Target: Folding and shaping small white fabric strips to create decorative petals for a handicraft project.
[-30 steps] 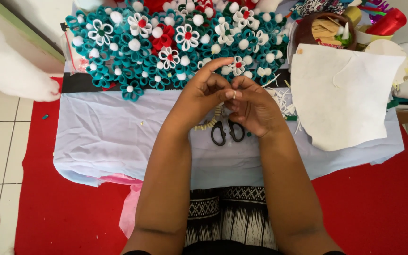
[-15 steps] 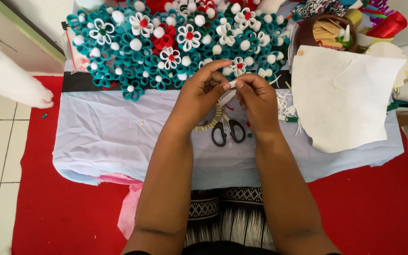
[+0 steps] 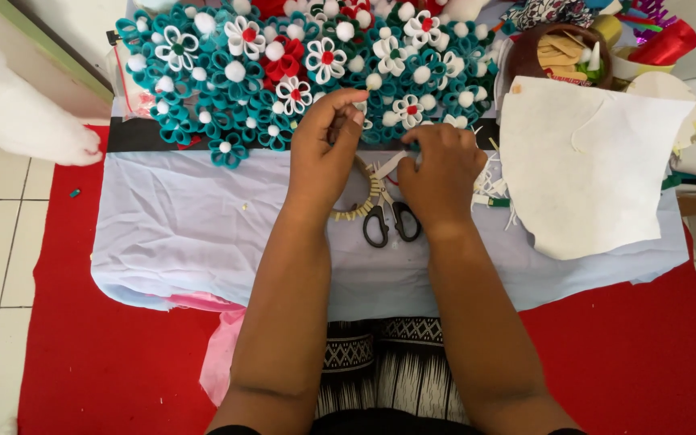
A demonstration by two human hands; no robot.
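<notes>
Step in hand, by my read: small assembly work at frame centre, fingertip stage. Left hand [image 3: 324, 149] raised just above centre, fingers pinched nearly shut on a tiny pale bit, too small to ID. Right hand [image 3: 442, 165] just right of it, fingers curled down over white strips [image 3: 387, 167] on the cloth; grip hidden, can't tell if it has hold of anything.

Next move, as I judge it: calls for fine pinch control, w/ scissors [image 3: 392, 221] close under both hands for any trimming.

Counts:
- scissors: 1, black handles, lying just below the hands, touching neither.
- ring w/ pale tabs [image 3: 362, 211]: 1, partly under left wrist.
- white sheet [image 3: 590, 169]: 1, right of frame.
- light blue cloth [image 3: 195, 234]: 1, over worktop.
- brown bowl [image 3: 525, 56]: 1, upper right.
- teal rolled flowers [image 3: 227, 89]: dozens across top, too many to count; several white-petalled, a few red.
</notes>
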